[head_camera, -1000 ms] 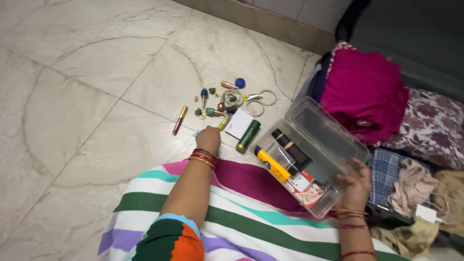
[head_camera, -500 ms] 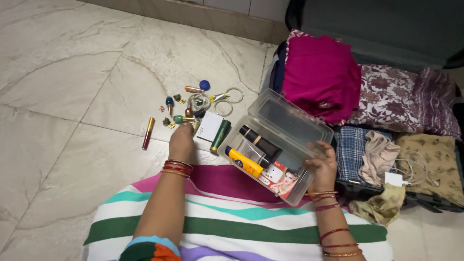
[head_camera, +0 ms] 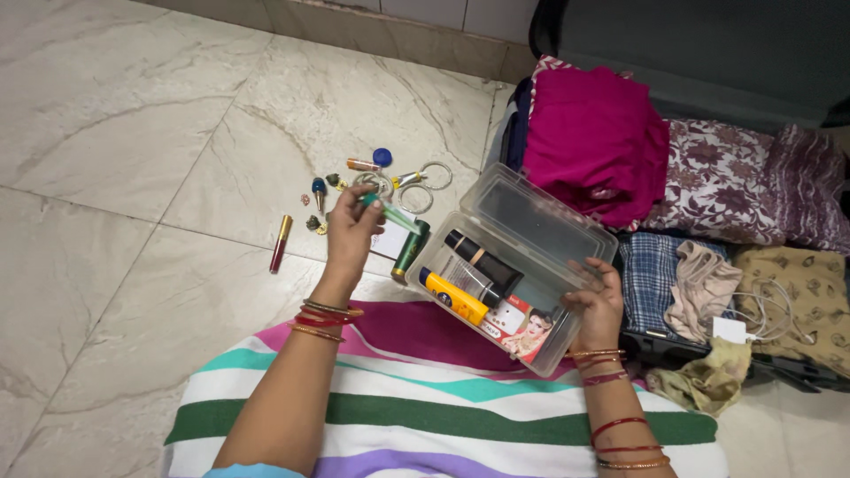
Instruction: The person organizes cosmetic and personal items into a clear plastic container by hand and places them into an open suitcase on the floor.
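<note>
The left hand (head_camera: 350, 232) was raised above the marble floor (head_camera: 133, 177), its grip closed around a small slim green tube (head_camera: 390, 212) that slanted out from the fingers toward the clear plastic box (head_camera: 567, 232). That box lay open just to the right of the tube, tilted over the striped cloth (head_camera: 425, 398) on the person's lap, and the right hand (head_camera: 598, 305) gripped its near right edge, thumb over the rim and fingers curled beneath. Inside the box lay a yellow tube (head_camera: 453, 297), a dark tube with a gold band (head_camera: 482, 262) beside it, and a printed card with a picture (head_camera: 522, 329) at the near end. Just left of the box, on the floor, stood a dark green cylinder (head_camera: 411, 250) touching a white card (head_camera: 387, 239), the card partly hidden behind the left hand. Farther left of the box lay a scatter of small things: metal rings (head_camera: 425, 184), a blue cap (head_camera: 382, 157), a few little bottles and trinkets too small to tell apart, and a red and gold stick (head_camera: 281, 242) lying alone at the far left. Behind and to the right of the box was an open suitcase (head_camera: 708, 53) holding a folded magenta cloth (head_camera: 598, 142), a floral maroon fabric (head_camera: 735, 181), a blue checked cloth (head_camera: 651, 265) and a white cable (head_camera: 770, 310).
</note>
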